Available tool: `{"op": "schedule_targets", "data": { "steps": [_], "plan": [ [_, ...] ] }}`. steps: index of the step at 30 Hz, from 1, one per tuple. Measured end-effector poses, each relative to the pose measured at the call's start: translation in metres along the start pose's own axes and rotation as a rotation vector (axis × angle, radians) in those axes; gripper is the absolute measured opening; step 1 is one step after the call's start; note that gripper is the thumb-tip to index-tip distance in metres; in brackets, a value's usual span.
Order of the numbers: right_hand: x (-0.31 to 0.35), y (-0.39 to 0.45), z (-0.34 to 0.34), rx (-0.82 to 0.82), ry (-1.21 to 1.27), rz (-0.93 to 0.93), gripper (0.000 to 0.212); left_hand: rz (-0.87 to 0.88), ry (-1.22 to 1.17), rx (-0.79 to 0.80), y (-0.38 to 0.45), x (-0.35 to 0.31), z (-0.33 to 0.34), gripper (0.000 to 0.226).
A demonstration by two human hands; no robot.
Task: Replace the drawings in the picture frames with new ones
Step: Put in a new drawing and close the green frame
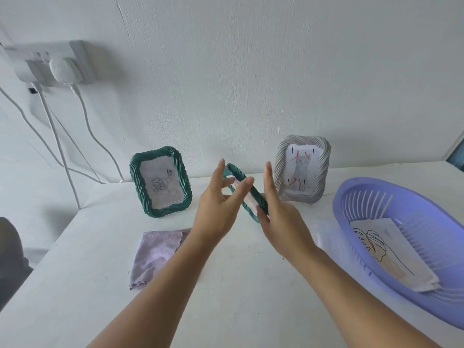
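A small green frame (pixel 254 194) is seen edge-on and tilted between my hands, a white sheet showing in it. My left hand (pixel 216 207) pinches its upper edge between thumb and a finger, the other fingers spread. My right hand (pixel 278 212) lies against the frame's right side with straight fingers, thumb at the lower corner. A larger green frame (pixel 135 182) with a rose drawing stands at the left. At the right stands a grey frame (pixel 322 172) with a cat drawing. New drawings (pixel 391 247), a leaf outline on top, lie in a purple basket (pixel 351 197).
A lilac cloth (pixel 158 252) lies on the white table in front of the left frame. A clear sheet (pixel 326 234) rests beside the basket. A wall socket (pixel 55 66) with white cables hangs at the far left. The table's left edge drops off near the cloth.
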State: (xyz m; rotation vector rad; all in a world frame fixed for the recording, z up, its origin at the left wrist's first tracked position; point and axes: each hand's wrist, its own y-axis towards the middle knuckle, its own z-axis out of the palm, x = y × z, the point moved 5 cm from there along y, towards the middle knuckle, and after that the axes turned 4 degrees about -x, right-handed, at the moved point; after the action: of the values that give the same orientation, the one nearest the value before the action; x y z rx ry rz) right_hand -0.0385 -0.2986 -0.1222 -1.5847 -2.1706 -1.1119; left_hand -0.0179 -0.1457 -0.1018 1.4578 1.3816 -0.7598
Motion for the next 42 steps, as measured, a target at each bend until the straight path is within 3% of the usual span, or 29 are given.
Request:
{"op": "schedule_targets", "data": {
  "steps": [3, 7, 12, 16, 19, 24, 31, 37, 42],
  "plan": [
    [0.007, -0.005, 0.005, 0.043, -0.011, -0.051, 0.100, -0.048, -0.031, -0.085, -0.003, 0.003, -0.001, 0.085],
    [0.008, -0.008, 0.010, 0.174, 0.184, -0.053, 0.102, -0.143, -0.153, -0.124, -0.002, 0.015, -0.013, 0.076],
    [-0.029, -0.003, 0.020, 0.162, 0.243, 0.197, 0.077, -0.248, -0.349, -0.051, -0.003, 0.037, -0.026, 0.048],
    [-0.053, -0.006, 0.038, 0.330, 0.359, 0.400, 0.081, -0.365, -0.415, 0.093, -0.009, 0.054, -0.021, 0.039],
    [-0.062, -0.014, 0.044, 0.356, 0.287, 0.430, 0.086, -0.392, -0.267, 0.113, -0.006, 0.073, -0.018, 0.039],
    [-0.066, -0.021, 0.049, 0.297, 0.002, 0.411, 0.083, -0.241, 0.264, 0.065, -0.001, 0.093, -0.017, 0.046],
    [-0.069, -0.028, 0.058, 0.345, -0.318, 0.356, 0.080, -0.191, 0.517, 0.129, 0.001, 0.105, -0.003, 0.037],
    [-0.075, -0.029, 0.058, 0.334, -0.309, 0.371, 0.074, -0.191, 0.491, 0.100, 0.005, 0.110, -0.003, 0.035],
    [-0.086, -0.011, 0.051, 0.164, -0.184, 0.480, 0.038, -0.206, 0.400, 0.016, 0.006, 0.108, -0.004, 0.026]
  ]
}}
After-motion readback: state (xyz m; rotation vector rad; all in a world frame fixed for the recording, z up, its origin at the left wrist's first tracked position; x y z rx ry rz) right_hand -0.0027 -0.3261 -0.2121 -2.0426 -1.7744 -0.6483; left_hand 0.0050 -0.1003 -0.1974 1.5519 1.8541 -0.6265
